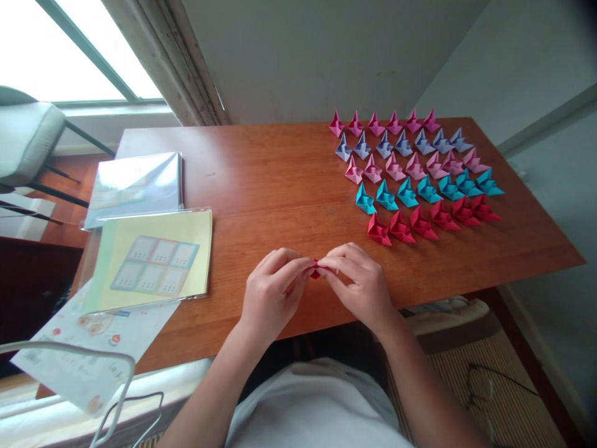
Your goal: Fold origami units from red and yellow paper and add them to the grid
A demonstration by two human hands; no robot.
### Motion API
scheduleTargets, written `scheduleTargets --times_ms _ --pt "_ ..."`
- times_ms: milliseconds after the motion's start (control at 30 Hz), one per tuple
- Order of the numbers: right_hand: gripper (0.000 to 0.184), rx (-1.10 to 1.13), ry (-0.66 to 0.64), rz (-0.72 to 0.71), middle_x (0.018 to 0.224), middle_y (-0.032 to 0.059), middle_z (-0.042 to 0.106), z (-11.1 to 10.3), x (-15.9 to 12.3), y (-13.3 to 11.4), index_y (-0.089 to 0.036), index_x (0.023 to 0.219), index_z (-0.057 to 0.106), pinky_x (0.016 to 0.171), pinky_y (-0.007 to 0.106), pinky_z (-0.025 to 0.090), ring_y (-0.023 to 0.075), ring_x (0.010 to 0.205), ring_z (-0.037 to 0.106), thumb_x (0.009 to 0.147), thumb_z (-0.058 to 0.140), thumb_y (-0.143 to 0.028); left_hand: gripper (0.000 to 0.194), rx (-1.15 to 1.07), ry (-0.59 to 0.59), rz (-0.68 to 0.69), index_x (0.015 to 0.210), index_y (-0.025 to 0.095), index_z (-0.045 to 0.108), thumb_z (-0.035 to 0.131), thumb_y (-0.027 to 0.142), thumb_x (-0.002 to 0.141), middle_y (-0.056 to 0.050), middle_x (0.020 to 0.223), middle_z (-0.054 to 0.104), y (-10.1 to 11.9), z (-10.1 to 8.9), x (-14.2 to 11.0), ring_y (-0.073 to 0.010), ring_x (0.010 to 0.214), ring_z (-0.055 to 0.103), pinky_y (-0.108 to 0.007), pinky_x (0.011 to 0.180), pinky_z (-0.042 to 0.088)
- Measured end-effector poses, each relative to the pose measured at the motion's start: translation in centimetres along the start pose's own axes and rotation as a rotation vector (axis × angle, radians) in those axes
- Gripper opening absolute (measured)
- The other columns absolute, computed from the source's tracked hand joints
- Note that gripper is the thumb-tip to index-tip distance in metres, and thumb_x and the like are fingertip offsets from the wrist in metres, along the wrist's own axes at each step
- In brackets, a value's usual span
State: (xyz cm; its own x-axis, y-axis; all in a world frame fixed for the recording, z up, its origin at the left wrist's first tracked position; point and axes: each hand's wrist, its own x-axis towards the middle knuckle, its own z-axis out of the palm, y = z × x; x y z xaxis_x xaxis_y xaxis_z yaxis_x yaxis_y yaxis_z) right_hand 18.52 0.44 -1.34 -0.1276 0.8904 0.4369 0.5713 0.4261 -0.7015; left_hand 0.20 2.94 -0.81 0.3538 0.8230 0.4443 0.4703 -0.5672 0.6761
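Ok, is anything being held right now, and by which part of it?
Yes: a small red piece of paper, apparently folded, is pinched at its opposite sides by the left hand and right hand. Its exact edges are hidden.

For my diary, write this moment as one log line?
left hand: pinching red paper | right hand: pinching it | ahead, right: folded shapes in rows

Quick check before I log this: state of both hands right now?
Left hand: closed, pinching red paper.
Right hand: closed, pinching the same red paper.
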Motion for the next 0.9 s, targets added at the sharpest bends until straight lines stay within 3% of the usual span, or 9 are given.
scheduleTargets --times_ms 333,567,900 --pt "0.016 0.085 0.001 0.04 0.086 0.0025 0.069 0.0 -0.1 0.3 -0.026 0.099 0.074 0.074 0.032 0.052 0.0168 0.081 0.061 0.092 0.067 -0.013 0.016 -0.1 -0.041 -0.054 0.093 0.018 0.075 0.063 0.007 0.091 -0.002 0.084 0.071 -0.1 -0.6 -0.1 -0.0098 0.075 0.067 -0.019 0.069 0.051" --pt "0.01 0.124 0.044 0.12 0.087 0.0023 0.069 -0.4 -0.3 0.2 -0.024 0.094 0.073 0.074 0.03 0.052 0.0158 0.081 0.064 0.093 0.067 -0.016 0.012 -0.151 0.001 -0.134 0.089 0.018 0.072 0.065 0.009 0.09 -0.002 0.082 0.07 0.1 -1.1 0.1 -0.01 0.073 0.064 -0.02 0.067 0.052" --pt "0.01 0.07 0.008 0.143 0.085 0.0026 0.066 -2.0 -0.2 0.5 -0.023 0.086 0.065 0.074 0.033 0.052 0.0185 0.082 0.063 0.093 0.061 -0.016 0.011 -0.093 0.026 -0.178 0.088 0.019 0.068 0.063 0.009 0.09 -0.001 0.083 0.07 -0.5 -2.2 -0.3 -0.0107 0.073 0.063 -0.021 0.068 0.052"
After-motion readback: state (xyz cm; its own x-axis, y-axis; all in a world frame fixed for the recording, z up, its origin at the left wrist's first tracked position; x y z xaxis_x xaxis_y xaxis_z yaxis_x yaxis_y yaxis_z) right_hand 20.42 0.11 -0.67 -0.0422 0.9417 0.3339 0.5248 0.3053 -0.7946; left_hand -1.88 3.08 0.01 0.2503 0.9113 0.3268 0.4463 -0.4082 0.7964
